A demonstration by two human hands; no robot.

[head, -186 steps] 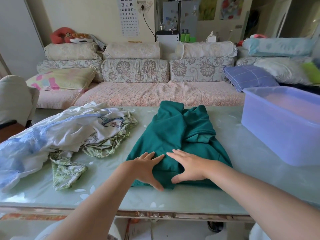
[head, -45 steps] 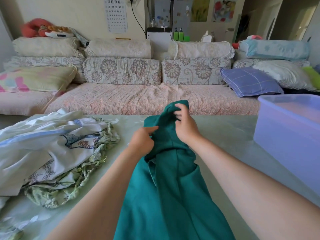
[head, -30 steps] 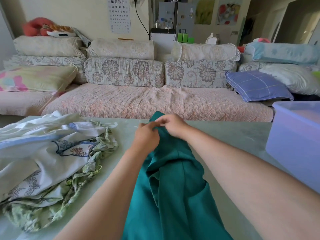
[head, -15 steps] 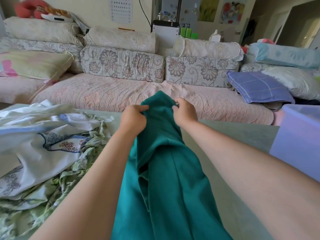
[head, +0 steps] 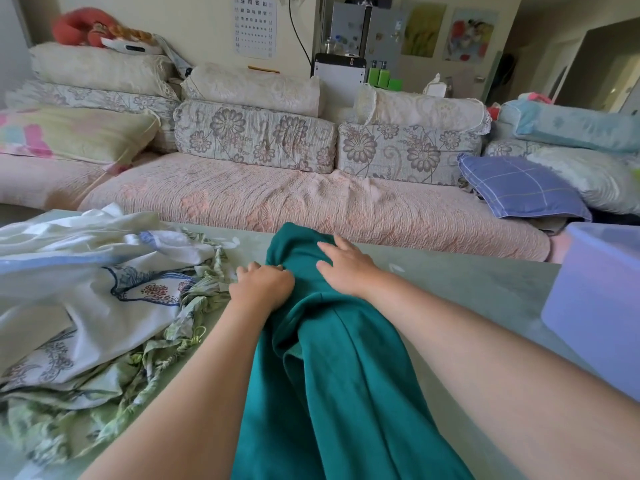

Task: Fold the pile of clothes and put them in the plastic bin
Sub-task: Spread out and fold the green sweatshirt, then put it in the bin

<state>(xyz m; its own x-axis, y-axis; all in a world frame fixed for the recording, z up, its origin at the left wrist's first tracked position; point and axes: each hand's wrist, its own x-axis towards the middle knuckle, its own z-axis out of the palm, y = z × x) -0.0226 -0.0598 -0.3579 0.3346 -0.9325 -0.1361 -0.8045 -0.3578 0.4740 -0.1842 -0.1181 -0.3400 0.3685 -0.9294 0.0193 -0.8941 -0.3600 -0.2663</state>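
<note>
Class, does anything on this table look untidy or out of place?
Yes: the white and green clothes lie in a crumpled, unfolded heap on the table, at left. The teal garment is bunched at its far end.

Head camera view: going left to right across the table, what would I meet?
Pile of clothes → left hand → right hand, both on the green garment → plastic bin.

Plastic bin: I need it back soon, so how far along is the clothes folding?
Nothing looks finished: no clothes show in the visible part of the plastic bin. In hand: the green garment, folded narrow, left hand gripping its edge, right hand flat on it. Left: the rumpled pile on the table.
</note>
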